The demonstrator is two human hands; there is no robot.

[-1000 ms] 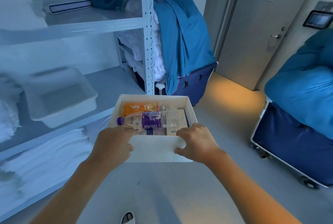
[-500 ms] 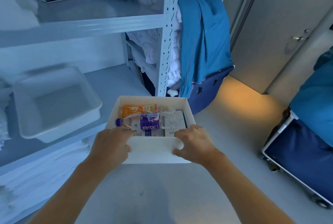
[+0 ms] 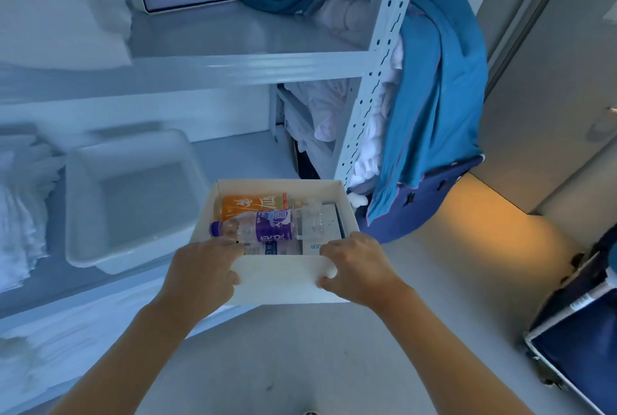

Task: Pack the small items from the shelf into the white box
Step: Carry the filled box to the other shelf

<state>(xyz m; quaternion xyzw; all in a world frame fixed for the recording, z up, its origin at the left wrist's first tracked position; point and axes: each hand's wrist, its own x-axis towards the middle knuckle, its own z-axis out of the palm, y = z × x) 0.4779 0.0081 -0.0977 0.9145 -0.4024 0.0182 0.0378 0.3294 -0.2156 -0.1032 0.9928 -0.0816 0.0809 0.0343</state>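
I hold the white box (image 3: pixel 280 279) in the air in front of me, beside the shelf unit. My left hand (image 3: pixel 203 272) grips its near left corner and my right hand (image 3: pixel 357 267) grips its near right corner, fingers curled over the rim. Inside lie a clear bottle with a purple label and cap (image 3: pixel 263 227), an orange bottle (image 3: pixel 253 206) behind it, and flat white-and-blue packets (image 3: pixel 325 219) underneath.
A white plastic tub (image 3: pixel 83 214) sits on the middle shelf (image 3: pixel 233 154) at left, with folded white towels (image 3: pixel 20 214) beside it. A white shelf post (image 3: pixel 370 87) stands just beyond the box. Blue linen (image 3: pixel 440 97) drapes a cart behind; another blue cart (image 3: pixel 574 341) is at right.
The view has swung left toward the shelf, bringing the tub and shelves closer. Both hands keep the same grip on the box.
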